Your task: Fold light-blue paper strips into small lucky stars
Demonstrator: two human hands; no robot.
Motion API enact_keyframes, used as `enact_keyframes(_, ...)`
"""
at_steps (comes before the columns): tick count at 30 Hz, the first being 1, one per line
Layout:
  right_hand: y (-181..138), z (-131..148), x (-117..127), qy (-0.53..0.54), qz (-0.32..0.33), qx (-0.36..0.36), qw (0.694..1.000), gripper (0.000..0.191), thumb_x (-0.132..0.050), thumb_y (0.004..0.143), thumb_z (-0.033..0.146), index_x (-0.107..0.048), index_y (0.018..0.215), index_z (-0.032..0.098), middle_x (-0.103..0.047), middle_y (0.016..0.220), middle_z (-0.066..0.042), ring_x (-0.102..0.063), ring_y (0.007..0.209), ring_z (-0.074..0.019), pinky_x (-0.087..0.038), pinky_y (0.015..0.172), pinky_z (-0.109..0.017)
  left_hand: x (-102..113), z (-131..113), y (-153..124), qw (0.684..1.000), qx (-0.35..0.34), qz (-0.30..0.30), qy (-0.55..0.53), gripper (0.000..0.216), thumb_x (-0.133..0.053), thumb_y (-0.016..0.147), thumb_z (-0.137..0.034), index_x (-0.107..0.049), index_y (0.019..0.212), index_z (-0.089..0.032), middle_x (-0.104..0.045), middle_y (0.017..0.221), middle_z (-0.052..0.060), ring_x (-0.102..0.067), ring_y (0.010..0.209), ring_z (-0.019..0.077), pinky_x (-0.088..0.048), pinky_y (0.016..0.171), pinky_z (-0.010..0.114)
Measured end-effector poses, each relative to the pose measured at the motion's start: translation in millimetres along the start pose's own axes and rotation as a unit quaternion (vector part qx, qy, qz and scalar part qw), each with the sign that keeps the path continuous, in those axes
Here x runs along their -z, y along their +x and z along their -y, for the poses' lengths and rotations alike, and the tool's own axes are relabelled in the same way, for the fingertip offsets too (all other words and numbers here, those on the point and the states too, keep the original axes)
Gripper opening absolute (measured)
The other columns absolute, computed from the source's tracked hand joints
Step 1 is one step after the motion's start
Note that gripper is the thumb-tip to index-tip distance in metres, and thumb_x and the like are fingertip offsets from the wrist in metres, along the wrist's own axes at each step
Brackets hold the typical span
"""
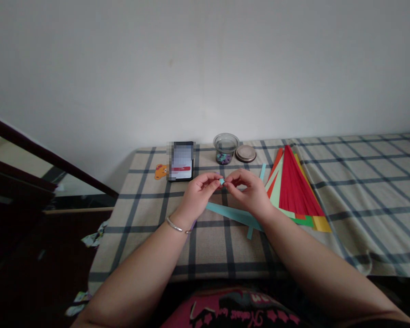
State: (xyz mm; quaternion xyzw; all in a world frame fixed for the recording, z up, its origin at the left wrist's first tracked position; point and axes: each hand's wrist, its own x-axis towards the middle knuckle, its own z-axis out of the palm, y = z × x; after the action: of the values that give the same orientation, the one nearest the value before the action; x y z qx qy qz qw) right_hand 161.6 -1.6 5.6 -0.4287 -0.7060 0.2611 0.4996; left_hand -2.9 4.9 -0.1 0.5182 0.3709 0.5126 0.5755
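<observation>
A small light-blue paper star (222, 181) is pinched between the fingertips of both hands, above the middle of the table. My left hand (202, 190) grips it from the left with thumb and forefinger. From the other side, my right hand (248, 189) closes its thumb and forefinger on it. Below the hands lie light-blue paper strips (230, 212), partly covered by my right wrist. Behind the hands stands a clear jar (226, 145) with several small blue and purple pieces at its bottom. Its round lid (246, 153) lies beside it on the right.
Red paper strips (298, 191) fan out at the right over green, orange and yellow ones. A phone or tablet (181, 161) leans at the back left, near an orange bear cutout (161, 171). The checked tablecloth (372, 196) meets the wall behind; a dark rail (51, 155) slopes at left.
</observation>
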Motion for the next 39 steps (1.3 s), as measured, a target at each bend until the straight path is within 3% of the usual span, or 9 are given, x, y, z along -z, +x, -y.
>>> enact_keyframes(14, 0.3, 3.0, -0.8, 0.013, -0.008, -0.006, 1.0, 0.005, -0.062, 0.081, 0.023, -0.061, 0.077, 0.02, -0.064, 0.072, -0.002, -0.061, 0.062, -0.0128, -0.052, 0.058, -0.026, -1.0, 1.1, -0.4, 0.999, 0.016, 0.014, -0.03, 0.026, -0.073, 0.075, -0.036, -0.068, 0.09, -0.016, -0.071, 0.087, 0.004, -0.067, 0.079, 0.0144, -0.055, 0.082, 0.031)
enact_keyframes(27, 0.8, 2.2, -0.6, -0.005, -0.007, -0.003, 1.0, 0.003, -0.06, 0.078, 0.019, -0.06, 0.075, 0.019, -0.062, 0.07, -0.001, -0.059, 0.061, -0.0123, -0.05, 0.058, -0.025, -0.4, -6.6, -3.8, 0.979, -0.118, -0.009, 0.168, 0.017, -0.066, 0.081, -0.032, -0.068, 0.088, -0.016, -0.073, 0.088, 0.006, -0.07, 0.079, 0.0158, -0.058, 0.075, 0.028)
enact_keyframes(39, 1.1, 0.8, -0.2, -0.018, -0.008, 0.01, 1.0, 0.004, -0.06, 0.08, 0.02, -0.06, 0.077, 0.02, -0.062, 0.071, -0.002, -0.059, 0.062, -0.0128, -0.05, 0.059, -0.025, -0.4, -0.9, -3.5, 0.979, -0.13, -0.023, 0.154, 0.019, -0.068, 0.08, -0.034, -0.069, 0.087, -0.017, -0.075, 0.087, 0.006, -0.071, 0.079, 0.0162, -0.06, 0.075, 0.028)
